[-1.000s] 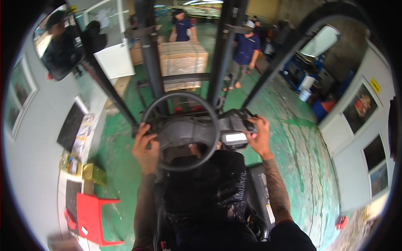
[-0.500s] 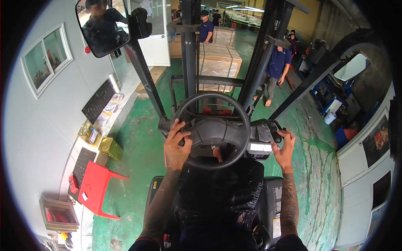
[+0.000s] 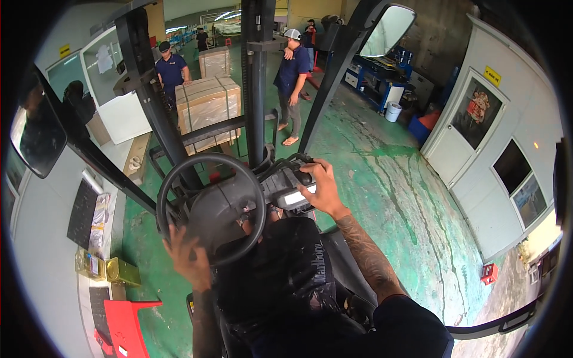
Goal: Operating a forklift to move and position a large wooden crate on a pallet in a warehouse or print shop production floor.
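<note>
I sit behind the black steering wheel [image 3: 261, 200] of a forklift. My left hand [image 3: 190, 259] is at the wheel's lower left, its fingers smeared by motion, so its grip cannot be made out. To the right of the wheel, my right hand [image 3: 324, 190] curls its fingers and thumb around a black control lever [image 3: 305, 177] on the side console [image 3: 280, 184]. Beyond the mast [image 3: 255, 89], a strapped, film-wrapped carton load [image 3: 210, 110] stands in front of the forklift, partly hidden by the mast and front bars.
One person [image 3: 292, 77] stands right of the load; another [image 3: 172, 73] stands at its left. A second carton stack [image 3: 215, 61] is behind. A red plastic stool [image 3: 124, 325] and metal tins [image 3: 122, 271] line the left wall. Wet streaks mark the green floor [image 3: 382, 179]; a white door [image 3: 471, 128] is right.
The view has swung right, showing more of the right wall and door. My left hand has slid down around the wheel; my right hand stays at the lever. The standing person's arm is now raised.
</note>
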Demonstrator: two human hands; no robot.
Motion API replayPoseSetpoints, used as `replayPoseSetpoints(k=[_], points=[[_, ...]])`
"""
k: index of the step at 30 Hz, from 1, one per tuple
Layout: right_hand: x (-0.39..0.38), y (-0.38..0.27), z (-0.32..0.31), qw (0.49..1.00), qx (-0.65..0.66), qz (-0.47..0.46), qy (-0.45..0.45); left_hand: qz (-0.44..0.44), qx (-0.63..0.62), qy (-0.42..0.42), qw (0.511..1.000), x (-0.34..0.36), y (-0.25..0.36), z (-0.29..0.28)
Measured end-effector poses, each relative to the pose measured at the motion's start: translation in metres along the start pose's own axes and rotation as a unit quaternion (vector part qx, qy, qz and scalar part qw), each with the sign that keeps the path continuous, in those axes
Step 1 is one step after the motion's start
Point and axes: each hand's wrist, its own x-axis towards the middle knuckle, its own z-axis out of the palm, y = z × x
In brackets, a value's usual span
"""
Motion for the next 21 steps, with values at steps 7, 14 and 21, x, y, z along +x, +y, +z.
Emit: replayPoseSetpoints(k=[7, 14, 21], points=[[-0.003, -0.012, 0.000, 1.000, 0.006, -0.016, 0.020, 0.047, -0.093, -0.104, 0.989, -0.030, 0.049, 0.026], [-0.008, -0.026, 0.007, 1.000, 0.005, 0.006, 0.017, 0.115, -0.122, -0.141, 0.976, -0.012, 0.081, 0.078], [-0.018, -0.037, 0.011, 1.000, -0.016, -0.001, 0.013, 0.193, -0.036, -0.152, 0.969, 0.101, 0.067, 0.145]])
